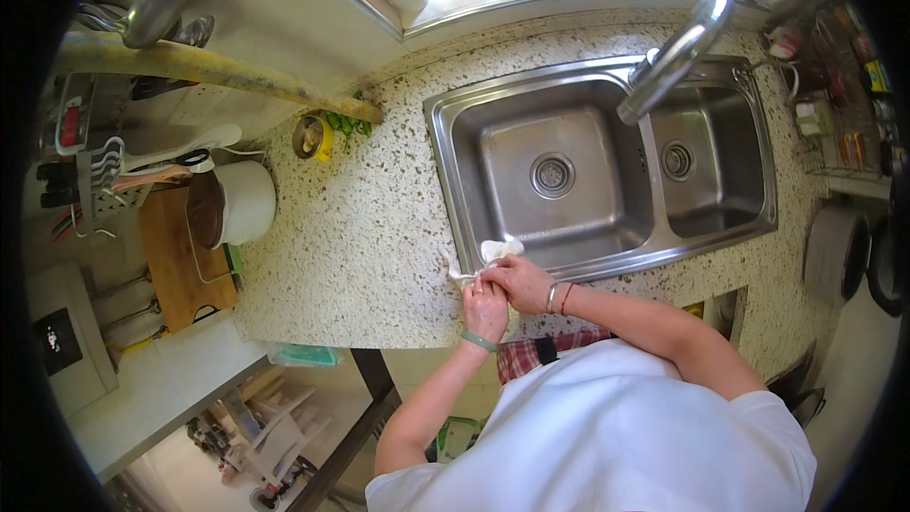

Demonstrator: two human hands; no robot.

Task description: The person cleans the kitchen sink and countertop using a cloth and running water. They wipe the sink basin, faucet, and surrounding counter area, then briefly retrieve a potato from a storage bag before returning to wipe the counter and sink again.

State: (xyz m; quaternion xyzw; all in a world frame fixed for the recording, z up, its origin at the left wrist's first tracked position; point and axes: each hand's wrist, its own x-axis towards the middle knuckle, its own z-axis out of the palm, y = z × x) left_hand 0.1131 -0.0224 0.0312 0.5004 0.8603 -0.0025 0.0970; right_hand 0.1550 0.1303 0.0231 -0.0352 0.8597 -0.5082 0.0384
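Note:
A crumpled white cloth (502, 248) is bunched at the near left corner of the steel double sink (441, 147). My left hand (485, 306), below a green bangle, is closed on the cloth's lower part. Right beside it, my right hand (521, 283) pinches the cloth too, with a silver bangle and a red string on that wrist. The two hands touch each other over the counter's front strip. My fingers partly cover the cloth. Both sink basins show bare steel and round drains.
A curved steel faucet (678, 57) reaches over the sink's divider. On the speckled counter (351, 256) stand a white pot (248, 204) and a small yellow container (318, 137) beside green vegetables (349, 123). A wooden board (180, 261) is at left; grey pans (834, 251) stand at right.

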